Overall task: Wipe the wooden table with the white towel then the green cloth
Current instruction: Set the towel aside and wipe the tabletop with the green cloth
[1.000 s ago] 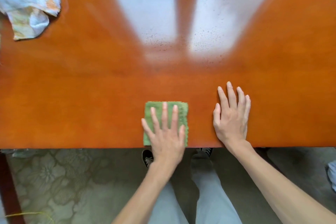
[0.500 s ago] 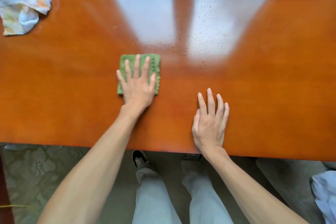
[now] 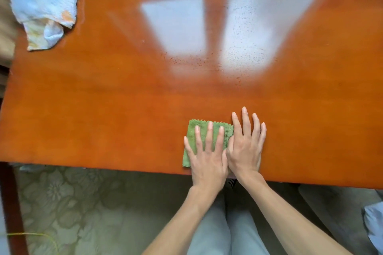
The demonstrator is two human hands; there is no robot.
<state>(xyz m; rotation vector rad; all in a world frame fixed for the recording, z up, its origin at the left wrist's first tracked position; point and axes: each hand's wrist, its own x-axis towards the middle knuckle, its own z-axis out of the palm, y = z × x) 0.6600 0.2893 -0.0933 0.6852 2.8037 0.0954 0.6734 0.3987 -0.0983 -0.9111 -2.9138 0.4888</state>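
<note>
The glossy wooden table (image 3: 124, 93) fills most of the head view. A small folded green cloth (image 3: 224, 131) lies flat near the table's front edge, right of centre. My left hand (image 3: 207, 155) presses on the cloth with straight, spread fingers and covers most of it. My right hand (image 3: 246, 145) lies flat on the bare wood right beside it, its thumb side touching the cloth's right edge and my left hand. The white towel (image 3: 44, 13) sits crumpled at the table's far left corner, apart from both hands.
Bright window reflections (image 3: 207, 33) and small specks show on the far middle of the tabletop. A dark wooden table leg (image 3: 10, 203) stands at lower left above a patterned floor. A pale cloth (image 3: 374, 225) shows at the lower right edge.
My left hand has slid the green cloth from the table's middle back toward the front edge and to the right, up against my right hand. The right hand stayed flat on the wood.
</note>
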